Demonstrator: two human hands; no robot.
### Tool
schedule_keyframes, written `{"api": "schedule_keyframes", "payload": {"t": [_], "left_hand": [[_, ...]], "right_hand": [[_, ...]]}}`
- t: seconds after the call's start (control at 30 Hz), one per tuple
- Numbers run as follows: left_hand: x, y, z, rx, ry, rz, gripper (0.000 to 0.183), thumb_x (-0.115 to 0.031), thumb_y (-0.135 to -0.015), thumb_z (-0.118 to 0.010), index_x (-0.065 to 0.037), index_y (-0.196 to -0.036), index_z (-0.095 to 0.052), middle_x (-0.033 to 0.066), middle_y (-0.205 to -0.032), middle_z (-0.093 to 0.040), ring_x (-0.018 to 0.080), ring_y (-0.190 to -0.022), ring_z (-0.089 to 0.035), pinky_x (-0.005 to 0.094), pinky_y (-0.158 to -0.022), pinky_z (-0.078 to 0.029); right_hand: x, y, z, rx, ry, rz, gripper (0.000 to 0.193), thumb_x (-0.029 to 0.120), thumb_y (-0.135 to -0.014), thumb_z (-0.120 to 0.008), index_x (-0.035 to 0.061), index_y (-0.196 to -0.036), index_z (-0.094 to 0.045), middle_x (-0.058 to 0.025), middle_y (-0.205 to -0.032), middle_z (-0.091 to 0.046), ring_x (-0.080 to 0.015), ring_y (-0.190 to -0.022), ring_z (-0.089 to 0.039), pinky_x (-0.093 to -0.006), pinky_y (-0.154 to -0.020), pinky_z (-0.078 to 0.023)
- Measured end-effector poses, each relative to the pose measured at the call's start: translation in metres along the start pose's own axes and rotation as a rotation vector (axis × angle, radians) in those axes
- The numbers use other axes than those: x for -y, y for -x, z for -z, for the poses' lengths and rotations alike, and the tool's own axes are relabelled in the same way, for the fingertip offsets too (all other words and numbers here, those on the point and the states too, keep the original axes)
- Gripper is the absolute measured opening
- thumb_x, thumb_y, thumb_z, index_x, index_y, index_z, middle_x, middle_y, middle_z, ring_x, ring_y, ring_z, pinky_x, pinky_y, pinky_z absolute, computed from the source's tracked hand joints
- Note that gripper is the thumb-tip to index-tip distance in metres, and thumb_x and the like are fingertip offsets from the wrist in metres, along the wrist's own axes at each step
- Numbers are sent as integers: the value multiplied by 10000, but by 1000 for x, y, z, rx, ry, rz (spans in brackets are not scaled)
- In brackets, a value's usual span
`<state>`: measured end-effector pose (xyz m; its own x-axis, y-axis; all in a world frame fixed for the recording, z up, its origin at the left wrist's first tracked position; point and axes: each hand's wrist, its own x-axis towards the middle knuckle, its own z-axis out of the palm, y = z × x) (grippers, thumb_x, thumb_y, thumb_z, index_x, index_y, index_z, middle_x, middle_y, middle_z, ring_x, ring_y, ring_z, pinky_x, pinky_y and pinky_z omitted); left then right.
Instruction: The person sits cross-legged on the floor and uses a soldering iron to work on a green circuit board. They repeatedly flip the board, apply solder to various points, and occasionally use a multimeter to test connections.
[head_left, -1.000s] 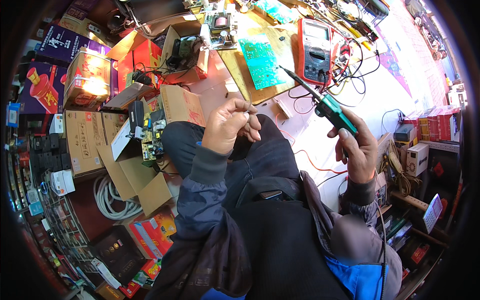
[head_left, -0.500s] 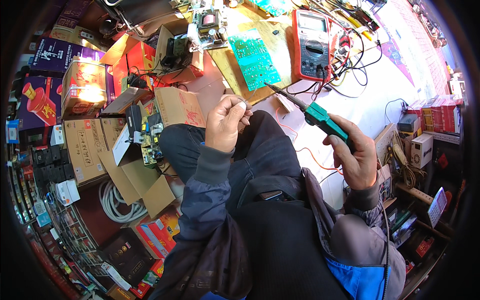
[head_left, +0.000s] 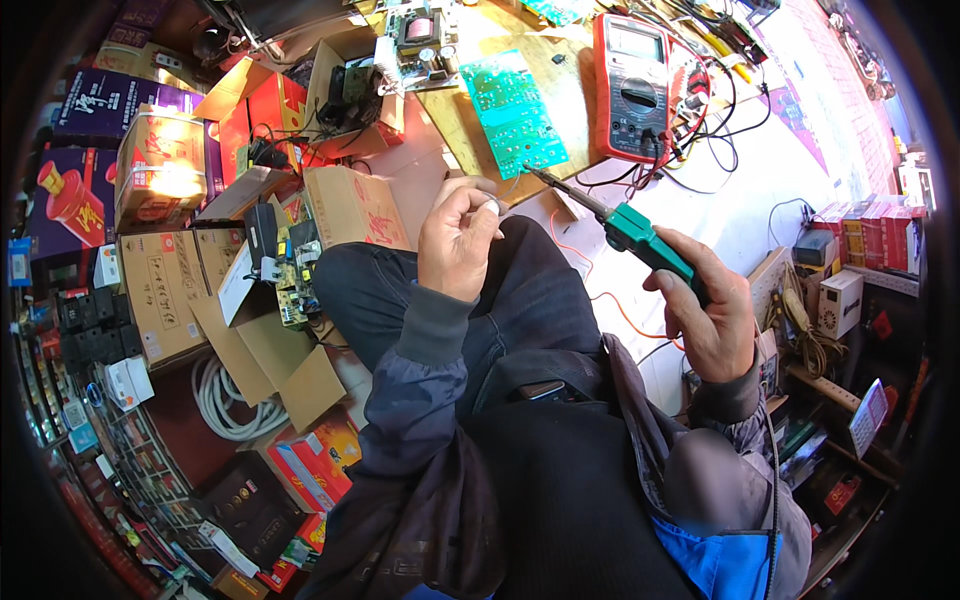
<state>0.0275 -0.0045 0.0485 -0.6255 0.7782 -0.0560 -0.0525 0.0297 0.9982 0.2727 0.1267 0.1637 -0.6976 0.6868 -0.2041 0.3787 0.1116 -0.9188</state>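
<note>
My right hand [head_left: 712, 312] is wrapped round the green handle of a soldering iron [head_left: 635, 232]. The iron's dark tip points up and left, at the near edge of a green circuit board [head_left: 512, 118]; whether it touches the board I cannot tell. Left of the iron, my left hand [head_left: 456, 240] is closed in a pinch just short of the board. From its fingertips a thin strand that looks like solder wire [head_left: 515, 184] runs toward the tip. The board lies solder side up on a yellowish wooden board [head_left: 450, 120].
A red multimeter [head_left: 632, 95] with tangled leads lies right of the board. A populated circuit assembly [head_left: 425, 45] stands behind it. Open cardboard boxes [head_left: 355, 205] and a coil of white hose [head_left: 228, 405] crowd the left. At the right are red boxes [head_left: 880, 235] and cluttered shelves.
My left hand has shifted slightly to the right and lower. The iron's tip has moved a little left relative to the board. Both hands keep their grips; the whole view has shifted slightly.
</note>
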Motion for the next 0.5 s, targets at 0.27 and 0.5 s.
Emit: {"api": "schedule_keyframes", "payload": {"t": [0.27, 0.5], "left_hand": [[2, -2, 0, -5, 4, 7, 187, -114, -990, -580, 22, -885, -653, 105, -1188, -617, 85, -797, -561, 262, -784, -484], [2, -3, -2, -18, 34, 11, 198, -115, -968, -589, 15, -828, -640, 115, -1174, -622, 91, -835, -560, 263, -785, -470]], "right_hand": [[11, 0, 3, 5, 59, 37, 393, 30, -1023, -596, -13, -1414, -603, -58, -873, -706, -28, -551, -513, -209, -497, -417], [29, -7, 8, 42, 179, 19, 380, 5, -974, -643, -18, -1353, -634, -135, -941, -718, -142, -824, -669, -280, -781, -533]]}}
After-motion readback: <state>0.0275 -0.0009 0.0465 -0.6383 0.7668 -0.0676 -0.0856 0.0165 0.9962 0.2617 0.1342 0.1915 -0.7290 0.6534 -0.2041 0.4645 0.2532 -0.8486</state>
